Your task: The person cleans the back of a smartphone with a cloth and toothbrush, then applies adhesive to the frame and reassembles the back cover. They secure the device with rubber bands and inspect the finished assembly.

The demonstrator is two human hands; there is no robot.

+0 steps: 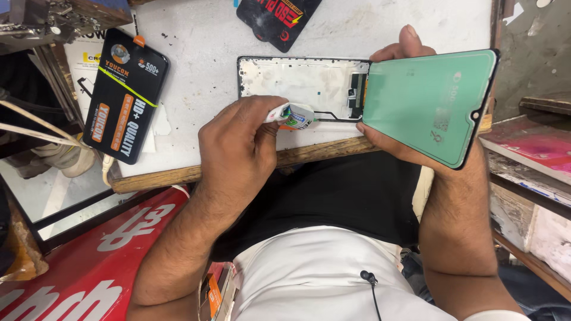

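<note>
While the left hand curls tight around a small white glue tube, its nozzle end sits right at the lower edge of the phone frame, which lies flat on the white worktop. Fingers are closed hard on that tube, thumb pressing from the near side, and the tube's green and white label peeks out past the knuckles. Over on the other side, the right hand grips a phone display panel with a green protective film on its face; the thumb shows above the panel's top edge and the fingers wrap underneath, so the hand is closed on it. The panel is tilted up, hinged open from the right end of the frame, where a black flex cable area shows at the join. The frame's inside is pale and scuffed, with a thin dark line running along its lower right part.

Off to the left on the worktop lies a black retail box with orange lettering and a yellow-green band across it. At the top edge, a black and red packet pokes into view. The worktop's wooden front edge runs just under the wrists, and a red board with white markings leans below it at the left.
</note>
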